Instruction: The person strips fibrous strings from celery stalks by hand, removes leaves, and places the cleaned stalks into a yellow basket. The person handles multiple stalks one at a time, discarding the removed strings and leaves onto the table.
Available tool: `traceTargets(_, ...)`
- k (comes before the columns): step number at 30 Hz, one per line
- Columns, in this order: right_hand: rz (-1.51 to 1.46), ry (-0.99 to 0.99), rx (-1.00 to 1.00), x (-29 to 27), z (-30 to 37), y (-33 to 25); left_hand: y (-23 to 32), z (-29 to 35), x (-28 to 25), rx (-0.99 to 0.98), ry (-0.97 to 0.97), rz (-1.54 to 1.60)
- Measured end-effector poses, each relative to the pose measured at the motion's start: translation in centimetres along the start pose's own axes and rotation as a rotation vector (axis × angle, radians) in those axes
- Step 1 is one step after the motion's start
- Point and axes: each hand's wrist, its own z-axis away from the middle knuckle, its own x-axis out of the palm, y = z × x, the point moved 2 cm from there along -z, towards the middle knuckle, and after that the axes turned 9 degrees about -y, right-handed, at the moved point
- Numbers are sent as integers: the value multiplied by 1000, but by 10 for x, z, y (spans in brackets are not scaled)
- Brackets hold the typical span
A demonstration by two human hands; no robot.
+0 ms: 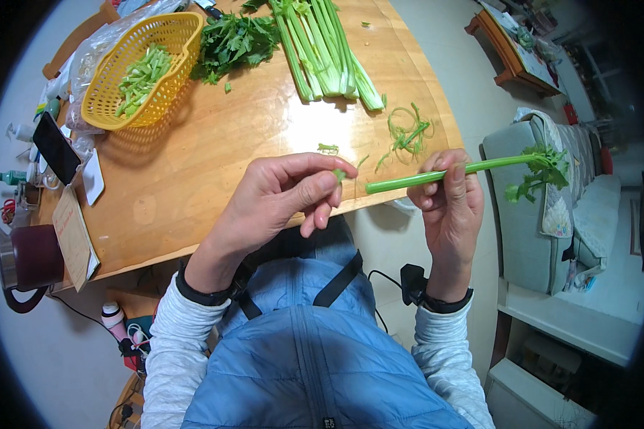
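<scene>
My right hand [451, 204] grips a celery stalk [490, 164] with its leafy top pointing right and its cut end toward my left hand. Between thumb and forefinger, my left hand [283, 189] pinches a small green celery piece [340, 174], a little apart from the stalk's cut end. Both hands hover over the table's near edge. Beyond them lie a bundle of celery stalks [325, 53], a heap of celery leaves [240, 43] and a tangle of peeled celery strings [408, 134]. Cut celery pieces [143, 79] fill part of a yellow basket [100, 93].
On the wooden table's [257, 118] left side are a propped phone [55, 148], a notebook [75, 232] and a dark red pot [36, 257]. A sofa [526, 207] stands on the right, with a low wooden table [508, 57] beyond. A pink bottle [113, 320] sits low at left.
</scene>
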Motion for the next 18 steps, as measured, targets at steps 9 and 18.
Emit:
traceTargets(9, -61, 36, 3, -8, -2, -4, 59, 26, -46, 444, 535, -623)
traceTargets(18, -36, 45, 10, -1, 0, -1, 160, 58, -161, 527, 995, -1062)
